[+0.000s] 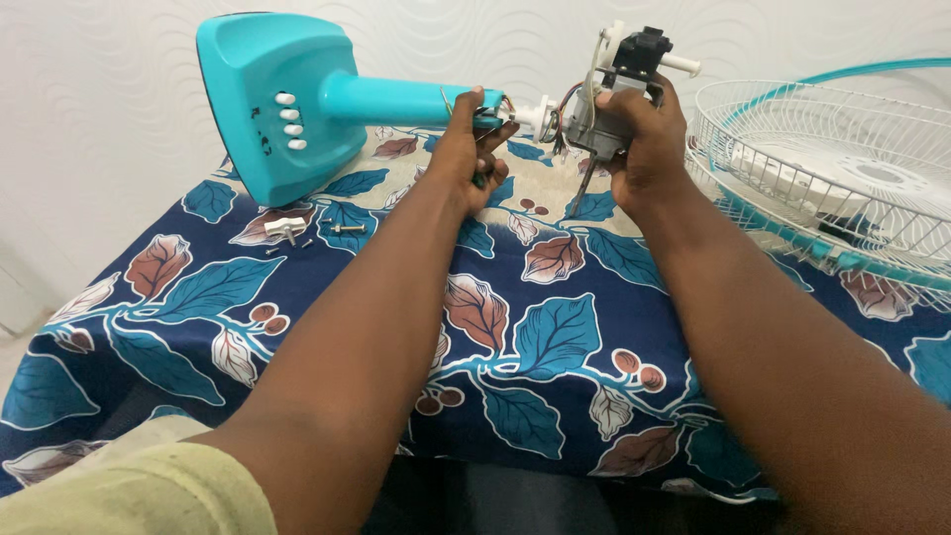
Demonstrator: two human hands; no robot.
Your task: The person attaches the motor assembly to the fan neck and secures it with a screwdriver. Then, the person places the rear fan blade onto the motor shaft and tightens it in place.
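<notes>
Two hands meet at one joint in the upper middle of the frame: the left hand (474,149) is clamped on the turquoise fan stand's neck (396,99), whose long axis runs rightward into the bare fan motor (609,94) clasped by the right hand (644,149).

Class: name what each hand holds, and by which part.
Left hand grips the turquoise fan stand at the top end of its neck. Right hand holds the bare fan motor around its body.
</notes>
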